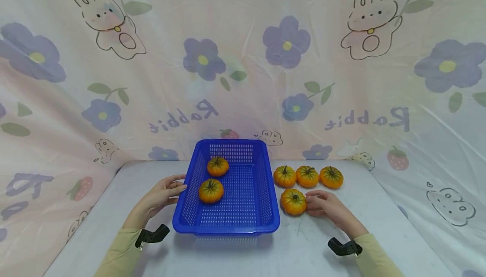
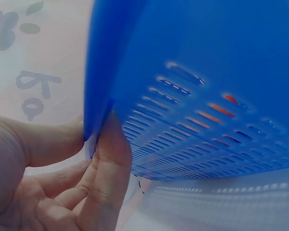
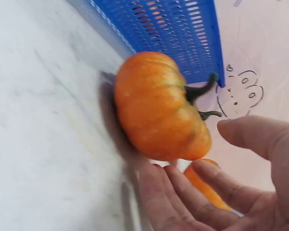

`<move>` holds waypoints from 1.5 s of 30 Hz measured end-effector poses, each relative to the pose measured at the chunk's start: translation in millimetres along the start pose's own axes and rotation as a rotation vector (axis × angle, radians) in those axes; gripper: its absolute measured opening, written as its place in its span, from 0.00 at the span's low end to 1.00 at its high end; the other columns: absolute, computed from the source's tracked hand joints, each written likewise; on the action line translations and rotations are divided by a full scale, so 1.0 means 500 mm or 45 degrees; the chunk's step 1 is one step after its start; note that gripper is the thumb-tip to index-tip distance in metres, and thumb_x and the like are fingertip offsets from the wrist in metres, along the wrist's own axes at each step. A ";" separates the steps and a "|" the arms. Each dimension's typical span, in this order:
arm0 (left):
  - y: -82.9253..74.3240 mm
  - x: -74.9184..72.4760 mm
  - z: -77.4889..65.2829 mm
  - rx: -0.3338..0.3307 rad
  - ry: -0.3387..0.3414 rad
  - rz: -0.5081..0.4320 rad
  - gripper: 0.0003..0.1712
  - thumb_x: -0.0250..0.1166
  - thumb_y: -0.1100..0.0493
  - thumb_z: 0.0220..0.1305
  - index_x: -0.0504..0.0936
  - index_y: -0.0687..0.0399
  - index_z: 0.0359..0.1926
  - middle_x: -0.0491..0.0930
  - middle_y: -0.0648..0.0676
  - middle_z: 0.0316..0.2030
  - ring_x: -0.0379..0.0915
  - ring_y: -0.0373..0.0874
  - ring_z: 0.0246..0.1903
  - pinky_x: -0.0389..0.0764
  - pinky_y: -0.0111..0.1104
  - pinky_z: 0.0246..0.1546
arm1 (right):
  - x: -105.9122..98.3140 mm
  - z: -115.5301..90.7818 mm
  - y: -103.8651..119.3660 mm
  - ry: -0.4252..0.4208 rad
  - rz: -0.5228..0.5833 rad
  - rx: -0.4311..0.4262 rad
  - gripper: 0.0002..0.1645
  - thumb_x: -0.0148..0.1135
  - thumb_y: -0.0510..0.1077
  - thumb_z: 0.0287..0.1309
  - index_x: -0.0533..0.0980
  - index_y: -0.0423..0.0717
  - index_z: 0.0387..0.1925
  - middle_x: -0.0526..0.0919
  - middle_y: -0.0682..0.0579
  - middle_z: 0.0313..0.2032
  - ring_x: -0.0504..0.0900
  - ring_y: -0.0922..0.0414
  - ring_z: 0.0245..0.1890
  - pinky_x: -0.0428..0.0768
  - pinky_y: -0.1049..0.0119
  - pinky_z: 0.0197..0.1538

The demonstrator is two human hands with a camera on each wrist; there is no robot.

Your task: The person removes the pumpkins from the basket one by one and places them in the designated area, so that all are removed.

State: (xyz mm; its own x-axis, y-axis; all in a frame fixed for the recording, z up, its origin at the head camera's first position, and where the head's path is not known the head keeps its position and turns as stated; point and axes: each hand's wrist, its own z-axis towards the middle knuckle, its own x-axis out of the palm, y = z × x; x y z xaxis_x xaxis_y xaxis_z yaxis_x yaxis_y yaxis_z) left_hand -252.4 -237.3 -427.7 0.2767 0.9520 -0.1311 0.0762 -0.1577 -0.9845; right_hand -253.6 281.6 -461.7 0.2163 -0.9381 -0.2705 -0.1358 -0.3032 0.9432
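Note:
A blue plastic basket (image 1: 243, 218) stands on the table with two small orange pumpkins inside, one pumpkin (image 1: 218, 166) behind the other pumpkin (image 1: 211, 191). My left hand (image 1: 165, 194) is at the basket's left side; in the left wrist view its thumb and fingers (image 2: 113, 163) pinch the rim. Right of the basket lies a single pumpkin (image 1: 293, 202), its dark stem showing in the right wrist view. Beside that pumpkin is my right hand (image 1: 328, 209), fingertips (image 3: 151, 175) close to its side and thumb apart from it. Whether the fingertips touch it I cannot tell.
Behind the single pumpkin, a row holds a left pumpkin (image 1: 284, 176), a middle pumpkin (image 1: 307, 176) and a right pumpkin (image 1: 331, 177). The white table (image 1: 311, 251) ends at a hanging cloth (image 1: 243, 87) printed with rabbits and flowers.

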 end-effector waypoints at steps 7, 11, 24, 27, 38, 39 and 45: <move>-0.001 -0.002 -0.001 0.022 0.015 -0.002 0.37 0.60 0.55 0.68 0.55 0.67 0.69 0.75 0.64 0.49 0.77 0.49 0.43 0.79 0.40 0.47 | -0.030 -0.004 0.039 0.044 -0.020 -0.059 0.31 0.49 0.49 0.71 0.61 0.26 0.62 0.74 0.31 0.53 0.78 0.40 0.51 0.78 0.54 0.51; 0.000 -0.001 -0.003 0.015 0.011 0.000 0.37 0.60 0.55 0.68 0.54 0.67 0.69 0.76 0.63 0.49 0.77 0.49 0.43 0.79 0.41 0.47 | -0.042 -0.002 0.064 0.054 -0.003 -0.083 0.34 0.50 0.51 0.71 0.59 0.26 0.63 0.70 0.29 0.57 0.75 0.38 0.54 0.78 0.55 0.51; -0.006 0.000 -0.006 0.016 0.014 0.002 0.37 0.60 0.56 0.68 0.54 0.66 0.70 0.75 0.65 0.51 0.77 0.50 0.45 0.78 0.41 0.49 | -0.015 0.023 0.175 0.166 -0.016 -0.226 0.32 0.50 0.51 0.71 0.62 0.31 0.64 0.71 0.32 0.57 0.75 0.38 0.55 0.74 0.50 0.55; -0.006 0.001 -0.007 0.022 0.024 -0.005 0.37 0.59 0.56 0.69 0.54 0.67 0.70 0.74 0.66 0.51 0.77 0.51 0.45 0.78 0.42 0.49 | 0.003 0.029 0.202 0.209 -0.034 -0.248 0.28 0.49 0.50 0.71 0.64 0.35 0.63 0.71 0.32 0.57 0.76 0.40 0.54 0.73 0.48 0.56; -0.006 0.006 -0.009 0.023 0.014 -0.009 0.37 0.60 0.56 0.68 0.54 0.67 0.70 0.75 0.65 0.51 0.77 0.51 0.45 0.78 0.42 0.49 | 0.092 0.068 0.272 0.367 -0.008 -0.322 0.25 0.52 0.48 0.70 0.68 0.35 0.60 0.75 0.34 0.53 0.76 0.40 0.53 0.77 0.52 0.53; -0.007 0.006 -0.008 0.023 0.014 -0.010 0.37 0.60 0.56 0.68 0.54 0.67 0.70 0.75 0.65 0.51 0.77 0.52 0.45 0.78 0.42 0.49 | 0.100 0.070 0.277 0.373 -0.003 -0.312 0.25 0.53 0.48 0.69 0.68 0.36 0.60 0.75 0.35 0.53 0.76 0.40 0.54 0.76 0.51 0.53; -0.008 0.004 -0.009 0.025 0.013 -0.003 0.37 0.60 0.55 0.69 0.54 0.66 0.70 0.75 0.65 0.51 0.77 0.51 0.45 0.78 0.42 0.49 | 0.149 0.092 0.302 0.450 -0.009 -0.319 0.25 0.52 0.48 0.70 0.68 0.37 0.61 0.76 0.39 0.53 0.79 0.45 0.52 0.75 0.50 0.54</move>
State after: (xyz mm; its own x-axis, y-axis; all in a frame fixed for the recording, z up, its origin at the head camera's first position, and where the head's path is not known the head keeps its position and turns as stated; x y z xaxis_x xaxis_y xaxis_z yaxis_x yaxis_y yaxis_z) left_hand -247.9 -235.7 -423.6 0.2861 0.9496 -0.1278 0.0579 -0.1503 -0.9869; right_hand -302.6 158.2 -348.3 0.5402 -0.8080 -0.2353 0.0965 -0.2183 0.9711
